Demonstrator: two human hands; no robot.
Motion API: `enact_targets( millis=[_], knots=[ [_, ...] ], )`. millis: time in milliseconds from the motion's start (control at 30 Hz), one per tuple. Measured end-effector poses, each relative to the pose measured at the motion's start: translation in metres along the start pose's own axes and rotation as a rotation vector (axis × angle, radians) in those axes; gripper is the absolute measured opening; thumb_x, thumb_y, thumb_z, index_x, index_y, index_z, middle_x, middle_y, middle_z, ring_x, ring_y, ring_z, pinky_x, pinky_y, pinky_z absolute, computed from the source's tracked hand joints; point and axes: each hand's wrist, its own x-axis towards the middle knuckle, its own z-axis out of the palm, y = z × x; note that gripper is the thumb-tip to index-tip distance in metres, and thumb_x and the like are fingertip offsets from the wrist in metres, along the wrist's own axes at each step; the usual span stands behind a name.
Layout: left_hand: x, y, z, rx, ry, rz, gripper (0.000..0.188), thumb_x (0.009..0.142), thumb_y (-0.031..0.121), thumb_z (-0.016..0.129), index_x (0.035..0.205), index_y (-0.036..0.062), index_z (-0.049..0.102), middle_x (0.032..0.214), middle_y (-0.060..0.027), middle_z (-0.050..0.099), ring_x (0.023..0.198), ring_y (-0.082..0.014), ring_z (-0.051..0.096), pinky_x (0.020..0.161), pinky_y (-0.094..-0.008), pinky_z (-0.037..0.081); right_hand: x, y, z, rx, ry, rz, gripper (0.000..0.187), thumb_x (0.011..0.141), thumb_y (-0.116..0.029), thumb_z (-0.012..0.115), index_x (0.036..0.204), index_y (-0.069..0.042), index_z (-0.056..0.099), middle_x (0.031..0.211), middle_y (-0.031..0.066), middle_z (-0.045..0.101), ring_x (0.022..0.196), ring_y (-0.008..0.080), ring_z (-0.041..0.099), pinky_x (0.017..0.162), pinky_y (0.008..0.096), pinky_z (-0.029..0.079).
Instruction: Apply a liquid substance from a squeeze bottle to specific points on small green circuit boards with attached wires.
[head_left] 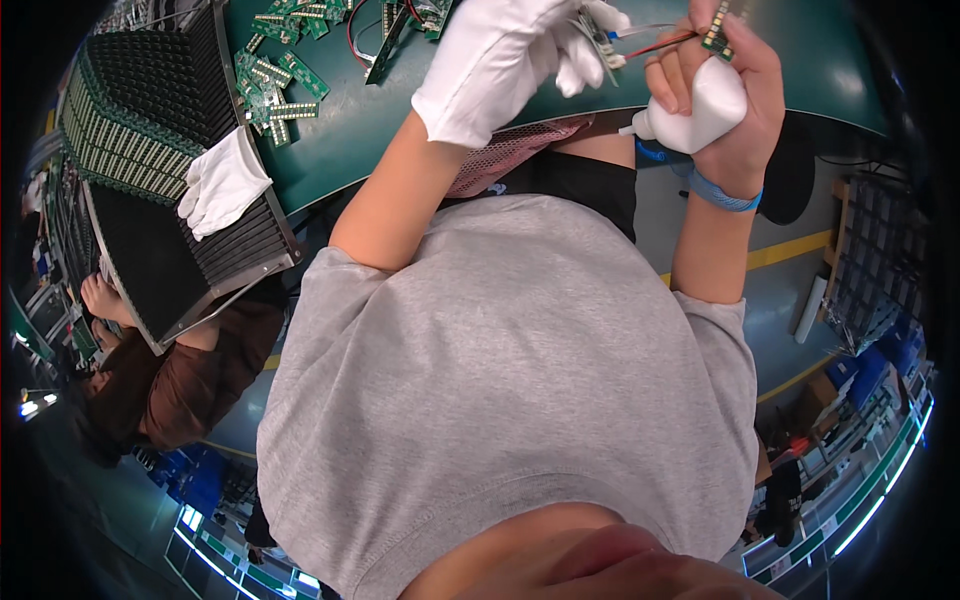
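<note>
My left hand [500, 65], in a white glove, is closed on a small circuit board [600, 48] at the top of the view. Red and dark wires [655, 46] run from that board toward my right hand. My right hand [752, 125] is bare, with a blue wrist strap [722, 194]. Its palm and lower fingers wrap round a white squeeze bottle [712, 105], whose nozzle points left. Between its thumb and upper fingers is a narrow green circuit board strip [718, 32], partly blurred. The wires' far end is hidden by my fingers.
Loose green circuit boards [290, 75] lie on the green table [350, 130]. A black slotted rack [140, 120] of boards stands left, with a white glove [225, 182] over its edge. Another person's hand [105, 300] touches the rack. A dark stool [790, 175] stands right.
</note>
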Motion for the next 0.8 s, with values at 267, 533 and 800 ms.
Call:
enact_targets(
  millis=[267,533,800],
  knots=[
    [-0.009,0.031,0.005,0.667,0.461,0.266,0.028,0.086,0.026,0.057,0.097,0.0008,0.060,0.066,-0.0057,0.061,0.041,-0.0074,0.049,0.035,-0.0176,0.033,-0.005,0.011,-0.030,-0.718,-0.098,0.267,0.056,0.095,-0.044,0.025,0.058,-0.005,0.041,0.049,0.0013,0.033,0.047,0.0098,0.033,0.041,0.0243,0.029],
    [-0.002,0.036,0.036,0.990,0.508,-0.062,0.026,0.083,0.023,0.059,0.097,0.0012,0.063,0.058,-0.0002,0.054,0.043,-0.0064,0.048,0.039,-0.0199,0.036,0.009,-0.040,-0.003,-0.195,-0.737,-0.120,0.051,0.093,-0.049,0.030,0.066,-0.009,0.043,0.057,0.0022,0.041,0.051,0.0097,0.040,0.054,0.0242,0.036],
    [0.007,0.000,-0.021,1.805,-0.241,0.893,0.025,0.079,0.016,0.053,0.101,0.0062,0.060,0.096,-0.0141,0.061,0.083,-0.0304,0.059,0.072,-0.0357,0.048,0.012,-0.022,0.034,-0.126,-0.357,-0.282,0.069,0.095,-0.052,0.011,0.056,-0.005,0.044,0.042,0.0066,0.039,0.033,0.0152,0.038,0.039,0.0265,0.038]
  ],
)
